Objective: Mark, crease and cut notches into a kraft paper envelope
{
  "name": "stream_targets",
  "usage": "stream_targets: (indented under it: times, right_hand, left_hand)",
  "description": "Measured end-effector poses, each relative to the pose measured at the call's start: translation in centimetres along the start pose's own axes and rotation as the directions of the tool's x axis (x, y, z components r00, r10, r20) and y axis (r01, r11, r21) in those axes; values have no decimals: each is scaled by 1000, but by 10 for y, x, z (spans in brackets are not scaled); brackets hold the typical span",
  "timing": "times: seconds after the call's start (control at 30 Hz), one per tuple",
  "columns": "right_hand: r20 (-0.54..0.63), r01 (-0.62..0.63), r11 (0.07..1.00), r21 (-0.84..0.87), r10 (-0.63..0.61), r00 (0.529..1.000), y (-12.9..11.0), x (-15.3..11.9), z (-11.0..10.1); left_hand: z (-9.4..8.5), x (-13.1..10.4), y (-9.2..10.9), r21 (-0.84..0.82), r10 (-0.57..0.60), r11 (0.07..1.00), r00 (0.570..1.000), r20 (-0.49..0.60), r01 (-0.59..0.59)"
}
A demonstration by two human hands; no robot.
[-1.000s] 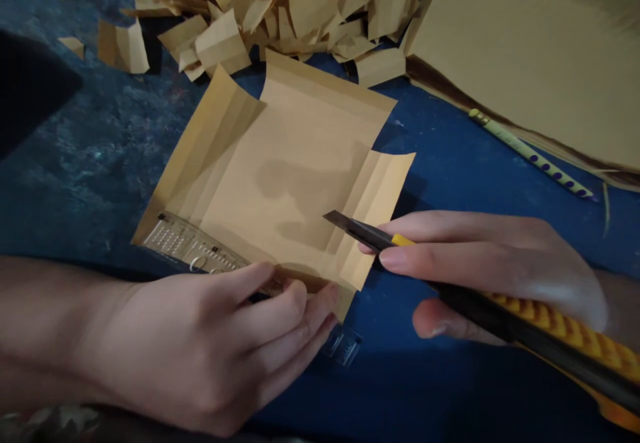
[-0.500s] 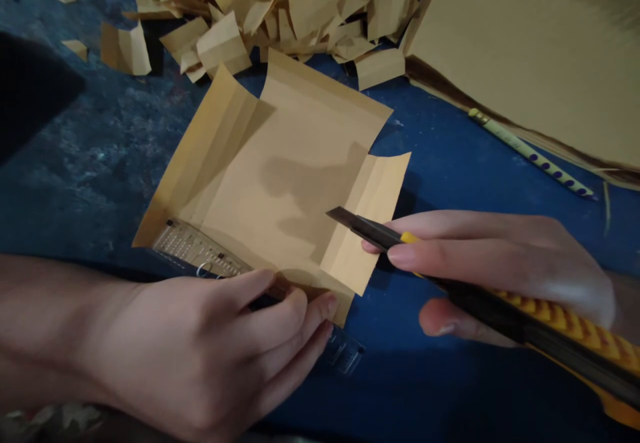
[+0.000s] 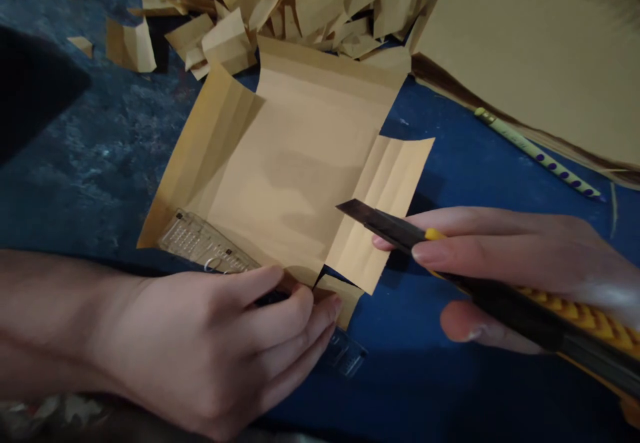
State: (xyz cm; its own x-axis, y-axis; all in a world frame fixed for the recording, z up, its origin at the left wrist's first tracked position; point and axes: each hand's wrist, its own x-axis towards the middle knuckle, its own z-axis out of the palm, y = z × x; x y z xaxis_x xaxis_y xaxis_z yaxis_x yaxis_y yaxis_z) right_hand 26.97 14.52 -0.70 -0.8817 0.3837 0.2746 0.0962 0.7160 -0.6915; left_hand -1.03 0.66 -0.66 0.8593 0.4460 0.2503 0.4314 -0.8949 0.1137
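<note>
A creased brown paper sheet (image 3: 295, 143) with notched corners and raised side flaps lies on the blue tabletop. My left hand (image 3: 215, 343) is closed at its near edge, fingers bent around a clear plastic ruler (image 3: 200, 237) with the paper beside it. The ruler shows on both sides of the hand; its middle is hidden. A dark gap separates the paper's right flap from its near flap. In my right hand (image 3: 505, 249) is a yellow and black utility knife (image 3: 530, 323). Its bare blade points left, over the right flap.
A heap of brown paper scraps (image 3: 280, 3) lies at the back, with loose bits at the left. A stack of brown paper sheets (image 3: 530, 36) fills the back right. A pale green pen (image 3: 537, 153) rests along its edge. Something dark (image 3: 40, 96) is at the left.
The right flap has swung up and right, and the gap beside the near flap has opened. My right hand has moved slightly right with the knife. My left hand stays almost in place.
</note>
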Motion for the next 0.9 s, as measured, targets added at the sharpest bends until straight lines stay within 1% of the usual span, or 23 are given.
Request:
stream_targets:
  times: [0.07,0.13,0.2,0.27,0.3,0.37,0.43,0.5,0.53,0.57,0.6,0.63,0.67,0.7,0.73,0.77,0.8,0.83,0.87,0.9]
  right_hand:
    - [-28,34,999,37,-33,999,3,0,2]
    - [-38,49,997,63,-46,998,6,1,3]
    - [3,60,995,79,-61,998,9,3,1]
    - [57,79,992,96,-85,995,10,4,-2]
    - [72,88,991,101,-96,993,11,5,-3]
    - [65,101,990,102,-107,992,12,7,-5]
    - [45,117,989,93,-122,992,11,9,-5]
    - [39,138,988,76,-141,989,9,12,-6]
    - [34,153,986,66,-155,987,9,13,-6]
    - [25,170,984,53,-171,985,8,14,-6]
    - [12,187,982,39,-188,982,8,15,-6]
    - [-8,206,978,27,-206,979,8,16,-6]
    - [-27,220,975,15,-219,975,8,16,-5]
    - [-45,224,975,3,-224,974,9,16,-4]
    - [-62,220,976,-8,-220,974,9,16,-4]
    - [-78,208,978,-15,-209,975,10,16,-3]
    - [-93,194,981,-21,-195,976,11,16,-3]
    - [-108,179,984,-25,-180,978,11,16,-2]
    - [-126,168,985,-30,-171,977,12,16,-3]
    - [-142,162,986,-36,-166,976,12,16,-3]
  left_hand:
    - [-1,1,0,-8,2,1000,1000,-2,-2]
    - [-3,2,-1,-9,-28,1000,999,-28,28]
    - [-3,4,-2,-3,-95,996,994,-56,95]
    - [-3,7,-3,18,-161,987,986,-50,162]
    - [-2,8,-3,25,-173,984,984,-37,174]
    - [-1,10,-3,32,-151,988,988,-19,152]
    - [-3,12,-3,15,-100,995,994,-35,101]
    - [-10,11,-6,-41,-73,997,993,-88,69]
    - [-14,9,-8,-98,-83,993,989,-124,71]
    - [-20,7,-12,-162,-119,983,978,-169,92]
    - [-27,3,-18,-221,-188,965,959,-214,140]
    - [-33,-1,-26,-262,-305,935,921,-244,240]
    - [-39,-6,-36,-226,-426,899,866,-262,374]
    - [-45,-12,-47,-140,-555,831,788,-266,538]
    - [-49,-18,-59,-60,-676,718,674,-298,693]
    - [-51,-23,-71,29,-739,631,612,-282,775]
    - [-53,-27,-81,59,-758,579,563,-329,813]
    - [-54,-30,-88,86,-764,546,537,-358,834]
    - [-54,-31,-92,143,-770,518,532,-353,843]
    - [-54,-30,-92,167,-730,546,564,-387,821]
